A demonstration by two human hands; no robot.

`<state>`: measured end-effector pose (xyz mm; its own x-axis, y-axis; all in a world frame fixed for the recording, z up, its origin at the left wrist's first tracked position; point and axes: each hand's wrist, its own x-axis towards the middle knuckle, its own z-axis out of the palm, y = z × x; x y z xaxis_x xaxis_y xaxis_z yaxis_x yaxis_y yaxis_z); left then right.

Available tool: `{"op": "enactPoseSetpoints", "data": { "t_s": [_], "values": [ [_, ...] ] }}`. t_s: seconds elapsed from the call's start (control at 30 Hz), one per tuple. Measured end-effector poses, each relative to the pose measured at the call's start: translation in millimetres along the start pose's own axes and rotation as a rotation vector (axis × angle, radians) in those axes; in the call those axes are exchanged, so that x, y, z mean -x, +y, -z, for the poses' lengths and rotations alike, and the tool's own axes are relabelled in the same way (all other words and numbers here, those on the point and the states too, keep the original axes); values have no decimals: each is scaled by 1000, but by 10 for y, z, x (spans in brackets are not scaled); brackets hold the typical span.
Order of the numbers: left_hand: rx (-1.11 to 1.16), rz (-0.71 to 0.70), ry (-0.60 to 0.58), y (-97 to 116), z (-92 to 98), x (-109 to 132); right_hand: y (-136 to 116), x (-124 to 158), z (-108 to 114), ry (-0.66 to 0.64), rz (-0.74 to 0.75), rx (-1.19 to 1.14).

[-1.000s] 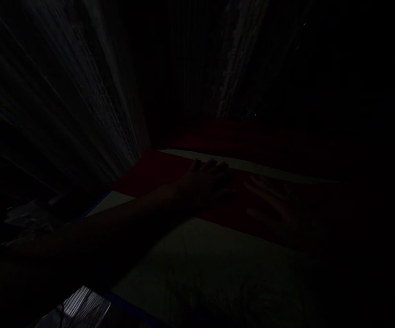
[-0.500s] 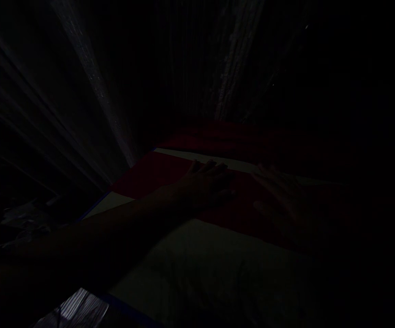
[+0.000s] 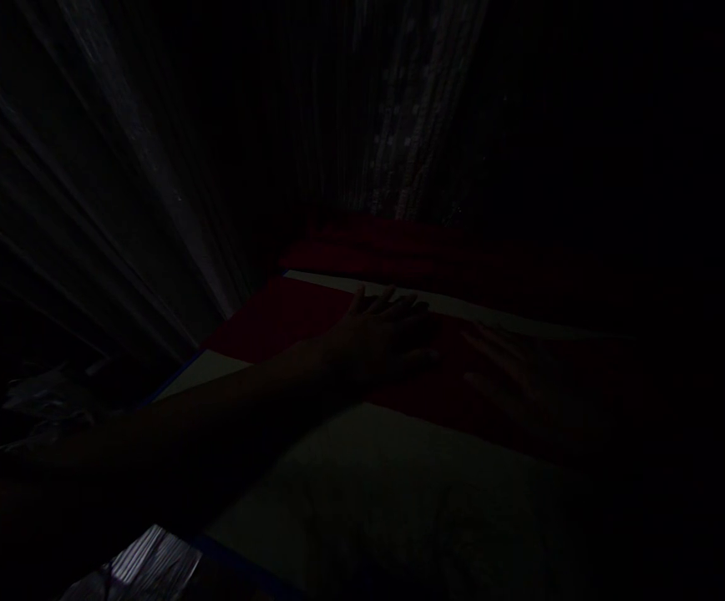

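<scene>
The scene is very dark. My left hand [image 3: 381,334] lies flat, fingers stretched out, on a red band of cloth [image 3: 275,321] that crosses a pale sheet [image 3: 400,492]. My right hand [image 3: 513,367] rests beside it on the same red band, fingers spread and faint in the gloom. Neither hand holds anything. My left forearm reaches in from the lower left.
Pale curtains [image 3: 413,133] hang behind the bed. More red fabric [image 3: 400,242] lies bunched at the far edge. A blue edge [image 3: 237,563] borders the sheet near me, with something shiny and crinkled [image 3: 143,568] at the lower left. Dim clutter [image 3: 49,401] sits left.
My right hand slid forward a little and then back toward me along the red band. The left hand stayed almost still. The view shifted slightly.
</scene>
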<state>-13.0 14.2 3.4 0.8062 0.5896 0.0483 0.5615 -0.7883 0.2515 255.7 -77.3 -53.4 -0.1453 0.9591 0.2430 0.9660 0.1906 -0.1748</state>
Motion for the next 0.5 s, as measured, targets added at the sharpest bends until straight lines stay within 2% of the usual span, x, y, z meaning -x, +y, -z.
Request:
{"op": "enactPoseSetpoints", "data": {
  "t_s": [0.07,0.2,0.37,0.5],
  "values": [
    [20,-28,-17,85,18,38,-11,8,-2,-15,-14,-11],
    [29,-108,-105,218,-13,81,-55,14,37,34,4,-28],
    [18,-103,-133,226,-66,54,-92,5,50,26,84,-9],
    [25,-98,-139,221,-57,47,-122,-2,50,111,123,-40]
  ]
}}
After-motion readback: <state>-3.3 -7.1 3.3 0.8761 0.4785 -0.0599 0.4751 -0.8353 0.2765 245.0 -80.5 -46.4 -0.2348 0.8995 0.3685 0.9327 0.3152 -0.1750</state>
